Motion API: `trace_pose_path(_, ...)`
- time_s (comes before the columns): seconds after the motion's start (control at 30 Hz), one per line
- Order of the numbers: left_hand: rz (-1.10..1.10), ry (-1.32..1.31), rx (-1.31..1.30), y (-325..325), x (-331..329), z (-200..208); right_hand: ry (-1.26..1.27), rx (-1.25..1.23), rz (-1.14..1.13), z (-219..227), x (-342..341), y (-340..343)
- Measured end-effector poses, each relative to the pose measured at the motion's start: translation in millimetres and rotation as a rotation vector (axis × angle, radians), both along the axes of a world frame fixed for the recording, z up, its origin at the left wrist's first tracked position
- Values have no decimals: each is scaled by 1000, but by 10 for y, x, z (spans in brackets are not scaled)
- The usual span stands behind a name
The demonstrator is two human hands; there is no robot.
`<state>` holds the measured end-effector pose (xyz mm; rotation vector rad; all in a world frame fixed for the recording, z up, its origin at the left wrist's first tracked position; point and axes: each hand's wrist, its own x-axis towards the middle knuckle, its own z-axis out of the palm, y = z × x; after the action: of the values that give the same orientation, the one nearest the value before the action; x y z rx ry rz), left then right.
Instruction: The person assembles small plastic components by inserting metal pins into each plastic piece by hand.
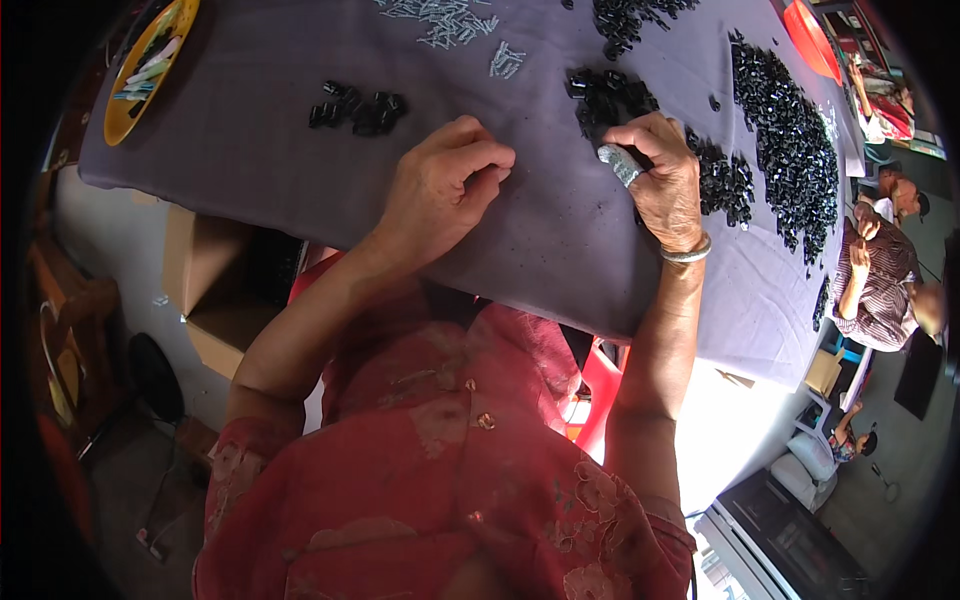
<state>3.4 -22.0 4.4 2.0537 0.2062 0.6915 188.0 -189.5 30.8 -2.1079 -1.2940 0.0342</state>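
My left hand (440,190) is held above the grey cloth, its thumb and forefinger pinched together. Whatever may be between those fingertips is too small to make out. My right hand (662,185), with a bangle at the wrist and a silvery wrap around the thumb, bends its fingers down at the near edge of a heap of small black parts (610,92). Its fingertips are close together, and what they grip is hidden. A smaller cluster of black pieces (358,108) lies to the left, beyond my left hand.
Small silvery pins (440,18) lie in a loose pile at the far side. Larger black heaps (785,140) cover the table's right. A yellow tray (125,115) with slim items stands far left, a red basin (812,40) far right. An open cardboard box (215,335) sits below the table's left edge. Other people sit at right.
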Motion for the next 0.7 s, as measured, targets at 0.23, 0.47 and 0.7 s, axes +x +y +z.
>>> trace_pose_path(0.23,17,-4,-11,-3,-12,10,42,7,43,-14,-57,31)
trace_pose_path(0.47,-7,0,34,9,-15,-37,-218,-50,2,56,-184,109)
trace_pose_path(0.7,-40,-19,-202,47,-62,91,264,-38,18,155,-373,270)
